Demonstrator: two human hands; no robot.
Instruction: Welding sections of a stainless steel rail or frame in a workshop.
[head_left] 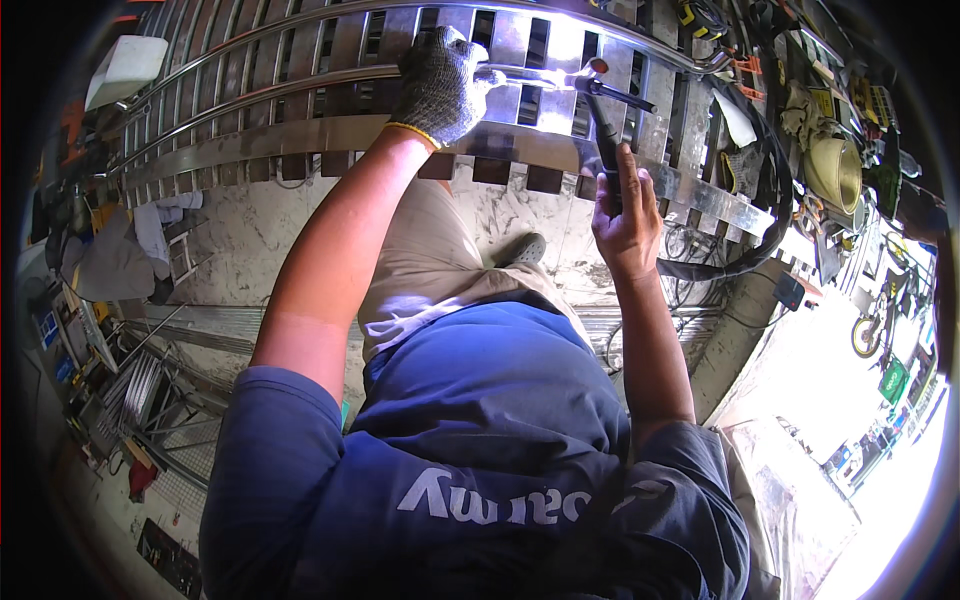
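My left hand (440, 88), in a grey knit glove with a yellow cuff, is closed round a thin shiny metal tube (530, 77) above the slatted bench. My bare right hand (628, 215) grips the black handle of a welding torch (606, 135), its fingers laid along it. The torch head, with a reddish-brown nozzle and a black back cap, sits at the tube's right end. Bright white glare covers the metal just left of the head, so I cannot tell whether the nozzle touches the tube.
Long bent metal tubes (275, 97) lie across the slatted metal bench (355, 135). A white block (127, 72) is at the far left. A thick black cable (783, 170) loops off the bench's right end. A cream helmet-like shell (832, 175) and tools crowd the right. Metal stock (145, 385) stands lower left.
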